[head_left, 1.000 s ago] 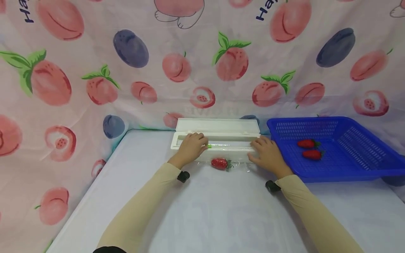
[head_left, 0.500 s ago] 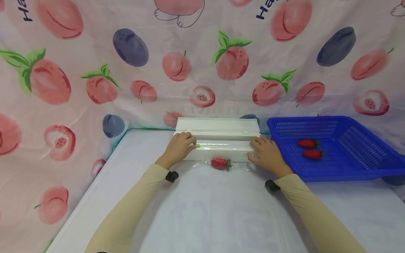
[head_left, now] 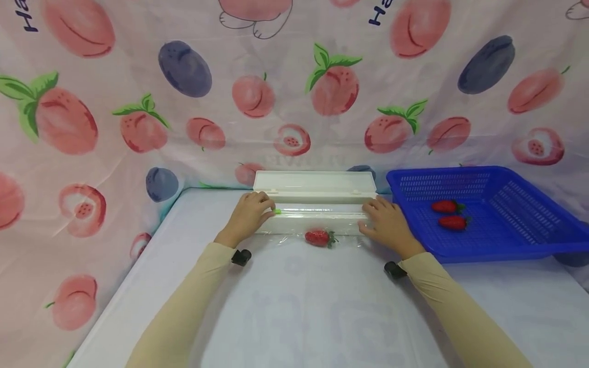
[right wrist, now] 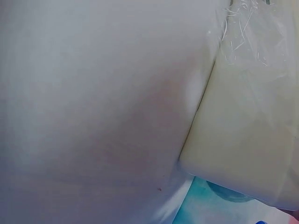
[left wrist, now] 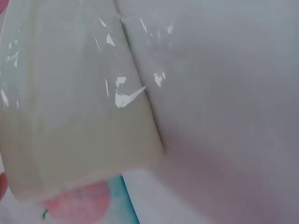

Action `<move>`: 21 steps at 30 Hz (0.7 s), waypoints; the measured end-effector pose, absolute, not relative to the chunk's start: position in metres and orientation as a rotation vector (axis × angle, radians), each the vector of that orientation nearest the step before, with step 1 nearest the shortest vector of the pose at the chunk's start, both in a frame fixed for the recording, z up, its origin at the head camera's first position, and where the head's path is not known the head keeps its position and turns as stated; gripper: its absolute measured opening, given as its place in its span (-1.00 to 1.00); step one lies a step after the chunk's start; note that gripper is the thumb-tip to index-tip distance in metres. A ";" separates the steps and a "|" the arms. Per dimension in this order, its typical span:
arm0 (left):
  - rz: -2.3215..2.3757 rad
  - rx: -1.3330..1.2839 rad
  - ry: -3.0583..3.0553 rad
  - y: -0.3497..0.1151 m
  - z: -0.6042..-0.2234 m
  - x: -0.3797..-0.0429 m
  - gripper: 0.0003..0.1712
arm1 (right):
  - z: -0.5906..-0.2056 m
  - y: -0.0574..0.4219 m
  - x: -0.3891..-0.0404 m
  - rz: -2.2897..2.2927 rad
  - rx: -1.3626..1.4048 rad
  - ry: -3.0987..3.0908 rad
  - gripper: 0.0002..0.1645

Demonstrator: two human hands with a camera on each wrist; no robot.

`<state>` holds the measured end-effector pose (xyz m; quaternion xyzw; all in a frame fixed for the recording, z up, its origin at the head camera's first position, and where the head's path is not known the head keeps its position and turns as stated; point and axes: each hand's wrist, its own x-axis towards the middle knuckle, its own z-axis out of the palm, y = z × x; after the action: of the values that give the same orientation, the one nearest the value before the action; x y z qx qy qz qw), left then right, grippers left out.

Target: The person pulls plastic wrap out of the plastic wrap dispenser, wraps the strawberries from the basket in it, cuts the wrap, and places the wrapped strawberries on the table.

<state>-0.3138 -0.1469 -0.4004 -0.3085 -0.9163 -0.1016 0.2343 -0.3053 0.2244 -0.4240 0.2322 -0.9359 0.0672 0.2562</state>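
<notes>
White wrap box (head_left: 294, 225) sits at the centre of the head view, its lid (head_left: 317, 180) tipped back behind it and a hand at either end. At the left end, the left hand (head_left: 246, 215) is nearly closed, fingers bent and thumb drawn in, pinching the small green slider (head_left: 277, 211) on the box's top edge. At the other end, the right hand (head_left: 387, 225) is partly open, its fingers bent over the top edge and its thumb against the front face, so that it holds the box across a gap.

Compared with one second ago, the left hand and the green slider have moved from left of the box's middle out to its left end; the right hand keeps its place.

Between the two hands and slightly below them in the frame, a red strawberry (head_left: 318, 237) lies on its side at the foot of the box's front, its leafy end toward the right hand, with clear film (left wrist: 126, 95) about it. That film drapes down the front face onto the white tabletop (head_left: 322, 312). At the right of the frame, a blue basket (head_left: 483, 254) holds two more strawberries (head_left: 453, 223).
</notes>
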 end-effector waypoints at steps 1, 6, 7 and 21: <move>-0.289 -0.833 -2.519 -0.151 -0.400 -0.313 -0.91 | -0.424 0.224 -0.306 0.185 0.632 -2.538 -0.57; -0.363 -0.777 -2.522 -0.177 -0.399 -0.310 -0.89 | -0.424 0.225 -0.307 0.184 0.638 -2.540 -0.56; -0.372 -0.767 -2.518 -0.182 -0.398 -0.310 -0.89 | -0.424 0.225 -0.307 0.182 0.641 -2.539 -0.55; -0.327 -0.667 -2.483 -0.189 -0.400 -0.303 -0.81 | -0.421 0.225 -0.306 0.188 0.654 -2.581 -0.53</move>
<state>-0.3026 -0.1889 -0.3996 -0.2479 -0.9220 -0.1215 0.2715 -0.3064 0.2253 -0.4205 0.2382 -0.9402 0.0685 0.2338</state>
